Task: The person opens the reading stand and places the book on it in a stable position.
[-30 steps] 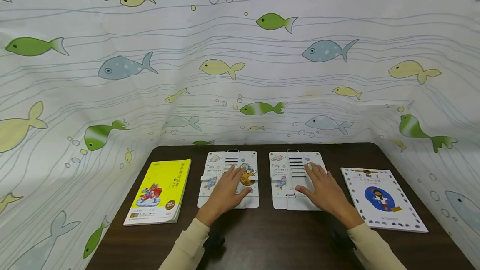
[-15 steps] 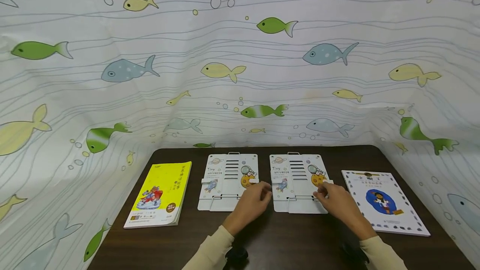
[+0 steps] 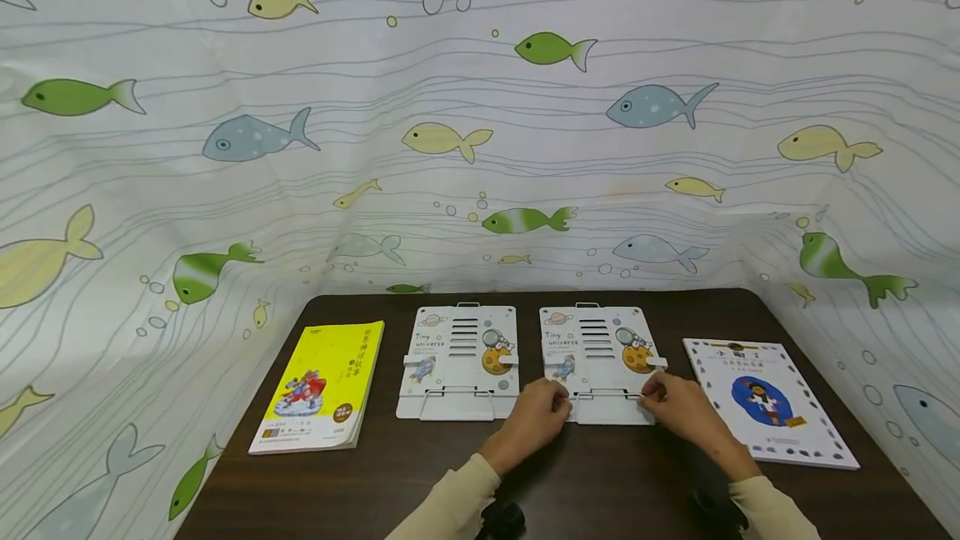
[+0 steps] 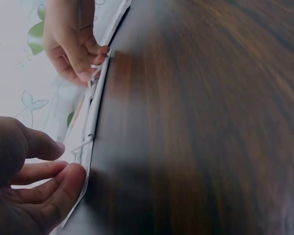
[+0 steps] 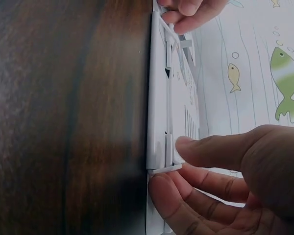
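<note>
Two white book stands lie flat on the table, both printed "Tiny universe" with an astronaut and planets. At the right book stand (image 3: 597,350), my left hand (image 3: 534,417) is at the front left corner, thumb and fingers bent about one end of the wire page holder (image 4: 82,145). My right hand (image 3: 678,411) pinches the other end of that wire page holder, thumb above and fingers below in the right wrist view. The left book stand (image 3: 459,348) lies untouched, its own wire page holder along the front edge. Fingers partly hide the right stand's front edge.
A thick yellow book (image 3: 330,382) lies at the table's left. On the right side lies a white book (image 3: 772,402) with a blue picture, close to my right forearm. A fish-print cloth (image 3: 480,182) surrounds the dark wooden table (image 3: 592,498).
Both hands have come off the tops of the stands. My left hand has crossed rightward from the left stand to the right one; my right hand has drawn back to its front edge.
</note>
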A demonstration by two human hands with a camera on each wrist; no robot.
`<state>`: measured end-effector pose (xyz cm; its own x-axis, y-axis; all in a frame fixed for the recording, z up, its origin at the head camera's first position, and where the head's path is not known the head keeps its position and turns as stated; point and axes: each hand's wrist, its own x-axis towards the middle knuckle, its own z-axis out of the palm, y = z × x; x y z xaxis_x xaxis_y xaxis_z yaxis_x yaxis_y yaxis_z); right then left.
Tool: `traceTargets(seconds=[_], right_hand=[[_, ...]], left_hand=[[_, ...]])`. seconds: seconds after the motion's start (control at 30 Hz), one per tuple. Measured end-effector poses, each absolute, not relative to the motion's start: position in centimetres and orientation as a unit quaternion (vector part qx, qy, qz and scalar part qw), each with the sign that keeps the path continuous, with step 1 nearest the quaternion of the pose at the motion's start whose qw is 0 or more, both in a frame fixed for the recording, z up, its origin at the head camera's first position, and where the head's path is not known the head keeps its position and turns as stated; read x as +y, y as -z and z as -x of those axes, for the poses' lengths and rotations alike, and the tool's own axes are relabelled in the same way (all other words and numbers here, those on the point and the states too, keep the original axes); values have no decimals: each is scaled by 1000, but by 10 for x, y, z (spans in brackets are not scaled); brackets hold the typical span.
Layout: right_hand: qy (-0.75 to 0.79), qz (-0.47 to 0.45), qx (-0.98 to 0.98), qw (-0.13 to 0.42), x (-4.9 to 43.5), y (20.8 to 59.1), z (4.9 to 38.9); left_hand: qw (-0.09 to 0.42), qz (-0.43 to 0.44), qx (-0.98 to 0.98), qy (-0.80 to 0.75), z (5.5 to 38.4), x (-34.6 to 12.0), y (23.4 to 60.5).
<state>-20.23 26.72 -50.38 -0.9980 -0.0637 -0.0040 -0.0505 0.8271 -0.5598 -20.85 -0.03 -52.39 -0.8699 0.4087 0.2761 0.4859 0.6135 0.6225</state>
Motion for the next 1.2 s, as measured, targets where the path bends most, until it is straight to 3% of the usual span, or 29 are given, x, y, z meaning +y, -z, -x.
traceTargets(seconds=[0.2,0.6,1.2], right_hand=[[311,2,948,67,271,500,206],[353,4,925,141,283,500,206],[340,-1,935,102,282,504,200]], left_hand=[[78,267,-887,369,213,7,526],[7,236,-901,363,213,13,530],[-14,209,-883,420,208,15,532]])
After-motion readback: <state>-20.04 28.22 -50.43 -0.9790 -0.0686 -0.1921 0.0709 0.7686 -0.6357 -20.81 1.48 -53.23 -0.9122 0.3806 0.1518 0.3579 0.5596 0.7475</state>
